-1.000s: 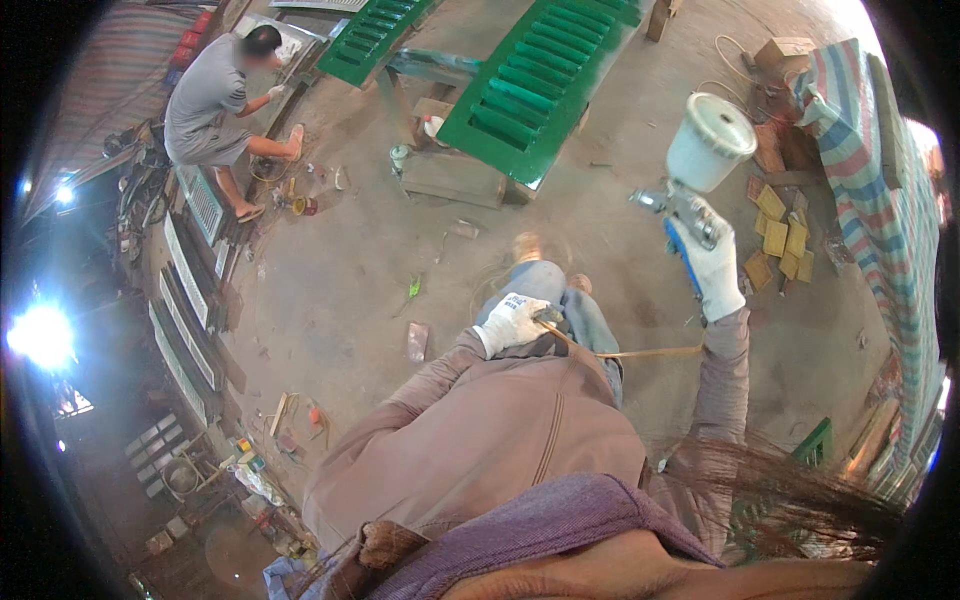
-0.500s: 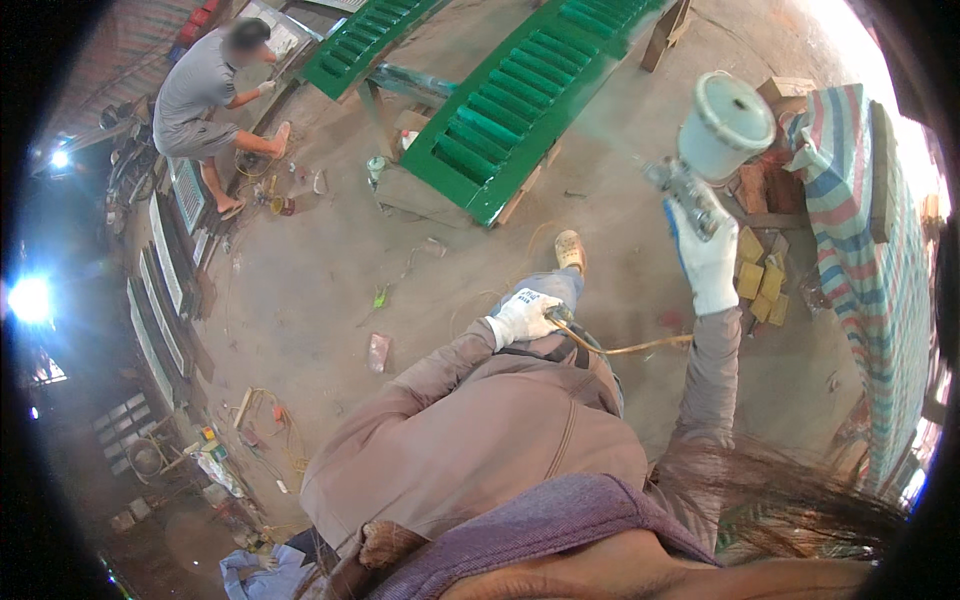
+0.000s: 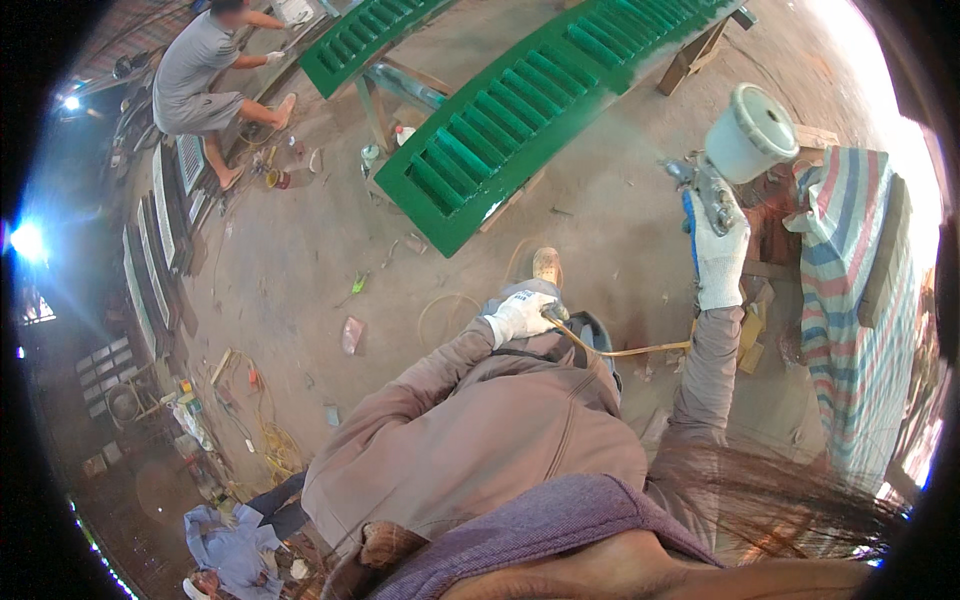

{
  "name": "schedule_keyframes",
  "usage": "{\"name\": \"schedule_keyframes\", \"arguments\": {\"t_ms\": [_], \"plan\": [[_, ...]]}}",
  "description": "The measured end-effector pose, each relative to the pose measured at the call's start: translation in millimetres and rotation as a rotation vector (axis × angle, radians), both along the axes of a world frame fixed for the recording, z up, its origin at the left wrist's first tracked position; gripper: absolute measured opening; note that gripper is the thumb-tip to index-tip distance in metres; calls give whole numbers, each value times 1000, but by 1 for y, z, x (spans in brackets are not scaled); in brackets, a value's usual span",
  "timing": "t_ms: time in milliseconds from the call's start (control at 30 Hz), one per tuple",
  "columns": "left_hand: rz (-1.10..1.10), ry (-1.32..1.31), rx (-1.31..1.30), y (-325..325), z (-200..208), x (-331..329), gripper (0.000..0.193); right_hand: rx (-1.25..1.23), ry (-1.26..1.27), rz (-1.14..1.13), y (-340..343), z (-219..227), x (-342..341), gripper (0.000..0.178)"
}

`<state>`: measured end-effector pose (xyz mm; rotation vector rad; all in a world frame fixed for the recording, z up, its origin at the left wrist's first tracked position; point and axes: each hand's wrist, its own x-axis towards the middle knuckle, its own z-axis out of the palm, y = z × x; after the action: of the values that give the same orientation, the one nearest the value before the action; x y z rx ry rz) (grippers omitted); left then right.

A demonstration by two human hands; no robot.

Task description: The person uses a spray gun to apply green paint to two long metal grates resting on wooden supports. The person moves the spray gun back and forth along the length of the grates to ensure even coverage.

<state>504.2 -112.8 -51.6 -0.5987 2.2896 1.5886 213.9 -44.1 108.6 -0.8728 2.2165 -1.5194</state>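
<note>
In a white and blue glove, my right hand (image 3: 718, 245) is wrapped round a metal spray gun (image 3: 708, 190) with a pale paint cup (image 3: 750, 132) on top. A faint haze hangs between the gun and a glossy green louvred shutter (image 3: 510, 115), which is raised on supports ahead of me. The gun is apart from the shutter. My gloved left hand (image 3: 522, 316) is closed round a yellowish air hose (image 3: 620, 352) in front of my waist; the hose runs rightward toward my right forearm.
A second green louvred shutter (image 3: 365, 40) lies beyond. At far left a person in grey (image 3: 195, 70) bends over a panel; another person (image 3: 235, 550) is at lower left. A striped tarp (image 3: 850, 300) hangs at right. Narrow panels (image 3: 150, 255) line the left side.
The shutter's near end appears lower and further left in view. My right hand has shifted slightly rightward and down with the spray gun. My left hand keeps its hold on the hose.
</note>
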Motion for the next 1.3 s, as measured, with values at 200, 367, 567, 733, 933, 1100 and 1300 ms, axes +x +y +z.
{"name": "schedule_keyframes", "arguments": {"t_ms": [200,367,567,733,933,1100,1300], "plan": [[64,-90,16,9,9,-35,26,-44,333,11,5,-18,-48,38],[170,-55,-22,22,10,-72,22,5,-314,239,23,8,-57,37],[392,-113,-47,72,3,-119,22,-64,-425,305,2,-21,-121,40],[529,-210,-127,123,19,-161,26,-112,-198,140,-3,-54,-191,34],[707,-243,43,168,-1,-170,23,-85,-146,210,10,-68,-217,34],[728,-291,70,182,1,-160,26,-125,-557,516,49,-48,-175,38],[700,-381,-31,191,25,-121,30,-79,-404,311,72,-94,-150,41]]}}
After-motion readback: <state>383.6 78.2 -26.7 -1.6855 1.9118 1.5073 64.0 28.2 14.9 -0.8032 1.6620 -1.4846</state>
